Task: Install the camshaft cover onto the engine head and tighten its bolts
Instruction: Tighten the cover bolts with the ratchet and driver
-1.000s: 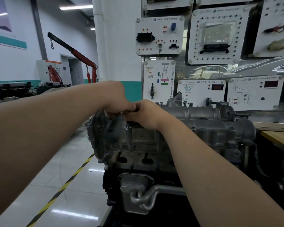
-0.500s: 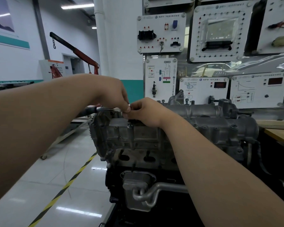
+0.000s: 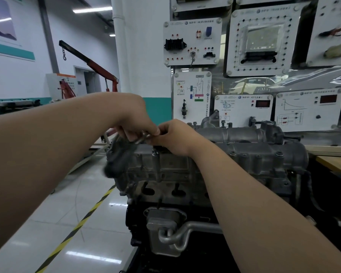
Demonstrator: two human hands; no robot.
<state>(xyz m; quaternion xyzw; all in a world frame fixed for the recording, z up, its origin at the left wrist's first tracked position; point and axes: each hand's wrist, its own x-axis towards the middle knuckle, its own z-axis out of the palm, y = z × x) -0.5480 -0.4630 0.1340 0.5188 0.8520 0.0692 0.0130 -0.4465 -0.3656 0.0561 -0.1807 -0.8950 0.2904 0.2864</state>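
Both hands are meeting over the left end of the engine. The left hand (image 3: 134, 123) is reaching in from the left, its grip clenched around a small metal tool (image 3: 141, 137), which is blurred. The right hand (image 3: 175, 136) is coming in from the near right, its grip pinching the tool's right end with fingers curled down. The camshaft cover (image 3: 244, 135) is sitting on top of the engine head (image 3: 175, 168), running off to the right. Two bolts (image 3: 195, 123) are standing up along its far edge. A red engine hoist (image 3: 98, 69) is standing far left. White training panels (image 3: 191, 41) are hanging just behind the engine.
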